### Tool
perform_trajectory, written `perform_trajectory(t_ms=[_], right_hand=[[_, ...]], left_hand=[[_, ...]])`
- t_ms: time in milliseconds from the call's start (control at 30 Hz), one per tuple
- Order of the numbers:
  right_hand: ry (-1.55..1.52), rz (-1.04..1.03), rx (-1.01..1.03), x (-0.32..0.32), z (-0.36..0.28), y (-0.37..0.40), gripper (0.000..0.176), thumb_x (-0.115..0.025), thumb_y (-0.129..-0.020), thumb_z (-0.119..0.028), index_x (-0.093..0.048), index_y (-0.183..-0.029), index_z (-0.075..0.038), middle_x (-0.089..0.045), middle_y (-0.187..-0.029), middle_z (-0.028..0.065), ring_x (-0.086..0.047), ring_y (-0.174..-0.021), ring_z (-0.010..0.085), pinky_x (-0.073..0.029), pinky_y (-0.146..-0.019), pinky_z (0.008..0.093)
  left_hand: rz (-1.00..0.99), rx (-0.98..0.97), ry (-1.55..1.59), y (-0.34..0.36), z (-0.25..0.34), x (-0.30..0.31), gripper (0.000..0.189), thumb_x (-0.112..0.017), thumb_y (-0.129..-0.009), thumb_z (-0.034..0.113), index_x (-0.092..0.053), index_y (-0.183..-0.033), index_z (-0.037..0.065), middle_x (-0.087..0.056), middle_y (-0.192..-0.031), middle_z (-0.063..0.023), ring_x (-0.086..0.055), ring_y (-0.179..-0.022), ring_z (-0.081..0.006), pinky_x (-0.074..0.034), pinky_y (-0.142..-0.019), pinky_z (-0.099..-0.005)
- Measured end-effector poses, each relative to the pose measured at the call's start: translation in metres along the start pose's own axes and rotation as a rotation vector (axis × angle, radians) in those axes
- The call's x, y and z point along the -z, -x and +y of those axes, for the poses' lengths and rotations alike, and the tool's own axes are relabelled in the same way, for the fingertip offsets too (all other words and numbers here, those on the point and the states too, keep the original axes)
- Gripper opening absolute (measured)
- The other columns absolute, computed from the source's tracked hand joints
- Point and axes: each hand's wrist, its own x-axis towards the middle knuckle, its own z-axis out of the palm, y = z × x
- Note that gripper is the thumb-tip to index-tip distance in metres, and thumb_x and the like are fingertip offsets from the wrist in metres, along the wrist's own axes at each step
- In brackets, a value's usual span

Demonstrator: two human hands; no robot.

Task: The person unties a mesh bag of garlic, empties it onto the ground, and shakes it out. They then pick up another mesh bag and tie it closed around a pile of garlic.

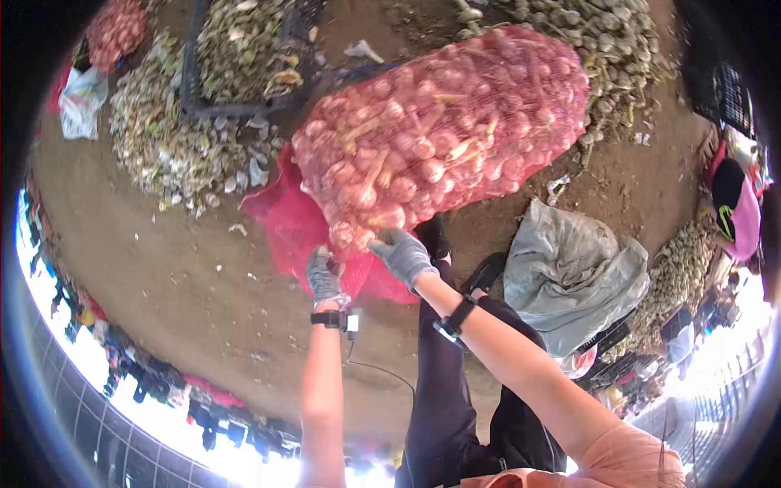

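A large red mesh sack (pixel 447 122) packed with garlic bulbs lies on the dirt ground in front of me. Its loose, empty pink mesh end (pixel 285 220) spreads out at the lower left of the sack. My left hand (pixel 325 276), in a grey glove, has its fingers closed at the pink mesh just below the bulbs. Also gloved, my right hand (pixel 400 255) touches the lower edge of the sack beside the lowest bulbs, its fingertips bent against the mesh. Both wrists wear black bands.
A dark crate (pixel 189 81) with garlic stands at the upper left, beside a heap of garlic scraps (pixel 154 122). More garlic (pixel 618 49) lies behind the sack. A crumpled grey-white sack (pixel 561 268) is at the right. A person in pink and black (pixel 736 203) is at the far right.
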Motion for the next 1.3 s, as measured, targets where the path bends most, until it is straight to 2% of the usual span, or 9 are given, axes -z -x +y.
perform_trajectory(t_ms=[267, 400, 500, 567, 900, 933, 1133, 1200, 1300], right_hand=[[0.176, -0.178, 0.068, -0.025, -0.028, 0.012, 0.031, -0.06, -0.077, -0.032, -0.06, -0.094, -0.006, -0.063, -0.087, 0.0166, -0.06, -0.082, 0.0312, -0.046, -0.072, 0.0376], [0.22, -0.296, -0.068, -0.039, -0.002, -0.005, 0.036, -0.059, -0.078, -0.035, -0.06, -0.095, -0.003, -0.063, -0.082, 0.0154, -0.061, -0.078, 0.0274, -0.046, -0.07, 0.0354], [-0.021, -0.474, -0.134, -0.062, 0.016, -0.012, 0.037, -0.059, -0.08, -0.038, -0.061, -0.093, -0.003, -0.063, -0.074, 0.0103, -0.061, -0.068, 0.0228, -0.047, -0.066, 0.035], [-0.555, -0.48, -0.54, -0.046, -0.019, 0.004, 0.031, -0.061, -0.08, -0.036, -0.062, -0.086, -0.006, -0.061, -0.07, 0.0054, -0.057, -0.061, 0.0192, -0.047, -0.058, 0.0341], [-1.269, -0.497, -0.699, -0.053, 0.003, -0.031, 0.003, -0.05, -0.082, -0.006, -0.053, -0.082, -0.005, -0.055, -0.07, 0.0069, -0.054, -0.06, 0.021, -0.047, -0.054, 0.0341], [-1.361, -0.551, -0.768, -0.047, 0.0, -0.029, 0.003, -0.049, -0.082, -0.005, -0.053, -0.083, -0.004, -0.054, -0.071, 0.0077, -0.055, -0.062, 0.0217, -0.048, -0.056, 0.0357], [-1.062, -0.454, -0.946, -0.054, 0.001, -0.032, 0.007, -0.048, -0.079, -0.007, -0.053, -0.076, -0.003, -0.052, -0.062, 0.0086, -0.053, -0.053, 0.0208, -0.046, -0.049, 0.0348], [-1.034, -0.69, -0.782, -0.068, 0.02, -0.035, 0.018, -0.043, -0.081, -0.011, -0.053, -0.068, -0.004, -0.051, -0.055, 0.0082, -0.049, -0.044, 0.0195, -0.042, -0.042, 0.0332], [-0.77, -0.562, -0.698, -0.071, -0.009, -0.023, 0.022, -0.043, -0.081, -0.017, -0.052, -0.063, -0.007, -0.05, -0.052, 0.0068, -0.046, -0.04, 0.0192, -0.035, -0.038, 0.0318]], left_hand=[[-0.005, 0.131, 0.128, 0.011, -0.033, 0.004, 0.023, -0.06, -0.082, 0.033, -0.057, -0.089, 0.011, -0.05, -0.061, 0.0022, -0.046, -0.05, -0.0081, -0.035, -0.042, -0.0218], [-0.101, -0.055, -0.364, 0.009, -0.013, 0.012, 0.018, -0.055, -0.085, 0.028, -0.055, -0.075, 0.014, -0.043, -0.053, 0.0054, -0.038, -0.043, -0.0065, -0.03, -0.037, -0.0225], [-0.133, -0.217, -0.567, 0.031, -0.008, 0.017, 0.019, -0.055, -0.086, 0.028, -0.057, -0.081, 0.01, -0.045, -0.056, 0.005, -0.038, -0.045, -0.0057, -0.03, -0.038, -0.0221], [-0.16, -0.3, -0.496, 0.041, -0.01, 0.018, 0.022, -0.054, -0.086, 0.028, -0.058, -0.085, 0.006, -0.048, -0.06, 0.004, -0.04, -0.049, -0.0053, -0.033, -0.042, -0.0219], [-0.301, -0.356, -0.634, 0.064, 0.025, -0.02, 0.018, -0.056, -0.086, 0.023, -0.058, -0.087, 0.005, -0.054, -0.071, 0.0025, -0.045, -0.057, -0.0065, -0.039, -0.049, -0.023], [-0.305, -0.294, -0.844, 0.055, 0.032, -0.008, 0.02, -0.056, -0.085, 0.025, -0.058, -0.088, 0.005, -0.055, -0.071, 0.0023, -0.046, -0.056, -0.0066, -0.04, -0.049, -0.023], [-0.078, -0.178, -0.333, -0.066, 0.056, -0.017, 0.021, -0.059, -0.081, 0.03, -0.061, -0.08, 0.009, -0.058, -0.069, 0.0, -0.051, -0.055, -0.0105, -0.039, -0.046, -0.0253], [-0.094, -0.151, -0.332, -0.111, 0.048, -0.023, 0.018, -0.059, -0.08, 0.028, -0.06, -0.077, 0.01, -0.058, -0.068, -0.0001, -0.05, -0.054, -0.0119, -0.038, -0.046, -0.0256], [-0.245, 0.142, -0.258, -0.186, 0.016, -0.029, 0.013, -0.056, -0.078, 0.02, -0.055, -0.067, 0.015, -0.05, -0.058, 0.0011, -0.045, -0.05, -0.0164, -0.04, -0.048, -0.0293]])
